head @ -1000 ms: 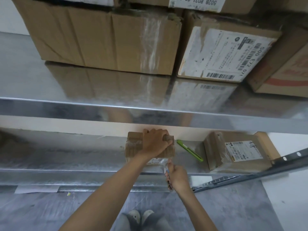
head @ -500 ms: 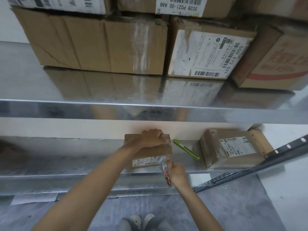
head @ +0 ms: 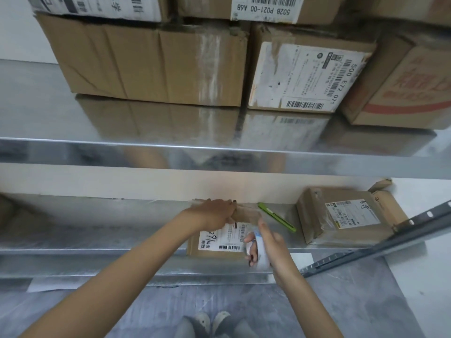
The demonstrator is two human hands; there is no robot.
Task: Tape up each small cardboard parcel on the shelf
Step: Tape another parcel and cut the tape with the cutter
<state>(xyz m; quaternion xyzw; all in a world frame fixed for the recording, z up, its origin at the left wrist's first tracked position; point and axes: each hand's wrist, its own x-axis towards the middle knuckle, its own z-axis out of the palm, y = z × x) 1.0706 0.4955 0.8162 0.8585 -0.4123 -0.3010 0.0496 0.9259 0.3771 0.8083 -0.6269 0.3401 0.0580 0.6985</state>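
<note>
On shelf: left hand grips parcel.

Far edge of the parcel hidden beneath the fingers of the left hand; label print just beside those fingers too small to read; pale object gripped in the right hand motion-blurred, identity uncertain; fingertips there indistinct; second parcel, well right of them, smeared.

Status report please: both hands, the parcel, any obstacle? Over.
Left hand grips parcel at its top edge. Right hand holds tape at parcel's right side. Green cutter lies close on the right.
</note>
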